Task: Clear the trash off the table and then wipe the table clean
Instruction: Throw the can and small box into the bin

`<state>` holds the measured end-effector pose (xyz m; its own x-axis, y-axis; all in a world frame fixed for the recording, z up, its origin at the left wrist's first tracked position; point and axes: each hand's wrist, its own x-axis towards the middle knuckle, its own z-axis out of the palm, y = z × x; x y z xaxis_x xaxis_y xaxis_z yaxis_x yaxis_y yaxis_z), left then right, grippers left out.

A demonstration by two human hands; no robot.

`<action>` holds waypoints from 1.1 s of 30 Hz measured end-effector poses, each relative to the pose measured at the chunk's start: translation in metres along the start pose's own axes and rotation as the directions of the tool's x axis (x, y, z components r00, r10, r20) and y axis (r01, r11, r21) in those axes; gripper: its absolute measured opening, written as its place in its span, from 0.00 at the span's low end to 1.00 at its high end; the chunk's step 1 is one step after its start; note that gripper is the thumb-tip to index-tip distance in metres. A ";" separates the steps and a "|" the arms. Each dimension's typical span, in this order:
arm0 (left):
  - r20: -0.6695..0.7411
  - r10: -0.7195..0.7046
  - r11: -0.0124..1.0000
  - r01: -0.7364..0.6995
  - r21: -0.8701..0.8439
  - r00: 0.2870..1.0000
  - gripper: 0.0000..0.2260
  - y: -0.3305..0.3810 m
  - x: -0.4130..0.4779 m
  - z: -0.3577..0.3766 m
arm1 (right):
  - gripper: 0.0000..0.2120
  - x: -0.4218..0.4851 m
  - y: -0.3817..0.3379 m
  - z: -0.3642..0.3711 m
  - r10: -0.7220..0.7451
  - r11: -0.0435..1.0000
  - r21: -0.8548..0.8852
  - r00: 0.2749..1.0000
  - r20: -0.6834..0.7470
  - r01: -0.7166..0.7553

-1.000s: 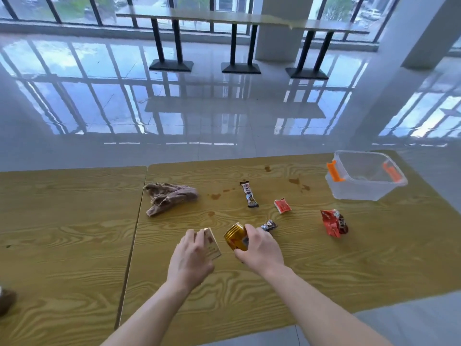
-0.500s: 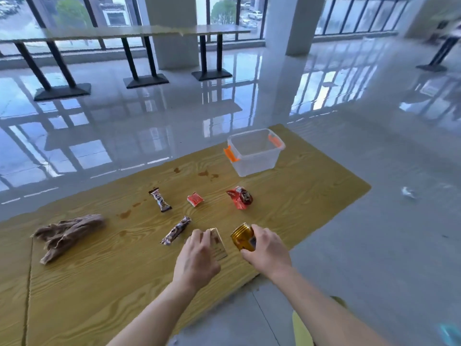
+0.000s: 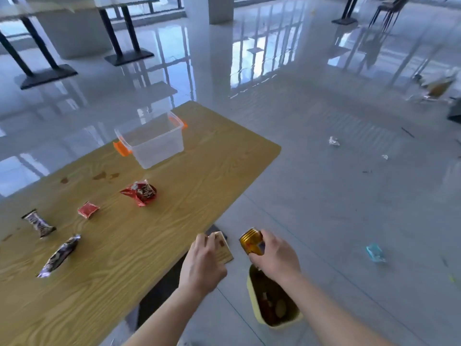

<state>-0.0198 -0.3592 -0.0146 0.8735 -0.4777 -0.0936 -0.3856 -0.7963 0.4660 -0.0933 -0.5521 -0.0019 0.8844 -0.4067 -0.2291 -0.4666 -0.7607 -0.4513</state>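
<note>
My right hand [image 3: 275, 255] grips a gold drink can [image 3: 251, 241], held past the table's edge and just above a yellow waste bin [image 3: 254, 302] on the floor. My left hand [image 3: 202, 264] holds a small tan carton [image 3: 223, 247] at the edge of the wooden table [image 3: 112, 258]. On the table lie a crumpled red wrapper [image 3: 140, 192], a small red packet [image 3: 87, 210] and two dark snack-bar wrappers [image 3: 39, 224] [image 3: 59, 255]. Brown stains [image 3: 101, 175] mark the wood near the far edge.
A clear plastic box with orange handles [image 3: 152, 139] stands near the table's far corner. Scraps of litter [image 3: 333, 141] [image 3: 375, 252] lie on the glossy floor to the right. Other tables and chairs stand far back. The bin holds some trash.
My view has swung right. Both hands carried the can and the carton from the middle of the table to its right edge; the can now hangs over the bin. The cloth has left view.
</note>
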 end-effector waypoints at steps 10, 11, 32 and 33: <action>0.343 0.097 0.995 -0.094 -0.027 0.934 0.32 0.031 0.049 0.137 | 0.29 0.007 0.124 0.066 0.405 0.906 0.101 0.912 0.069 -0.410; 0.376 0.103 0.995 -0.100 -0.028 0.921 0.32 0.029 0.055 0.154 | 0.29 0.010 0.134 0.078 0.439 0.888 0.109 0.895 0.081 -0.446; 0.659 0.258 0.786 -0.550 0.282 0.707 0.27 -0.030 0.134 0.518 | 0.31 0.081 0.348 0.388 0.628 0.760 -0.007 0.733 0.261 -0.650; 0.665 0.244 0.782 -0.549 0.296 0.706 0.26 -0.034 0.135 0.525 | 0.31 0.083 0.353 0.396 0.636 0.754 -0.007 0.727 0.259 -0.657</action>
<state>-0.0451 -0.5917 -0.5051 0.3249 -0.7783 -0.5373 -0.8689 -0.4699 0.1553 -0.1808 -0.6542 -0.5216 0.3486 -0.6487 -0.6765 -0.9329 -0.3097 -0.1838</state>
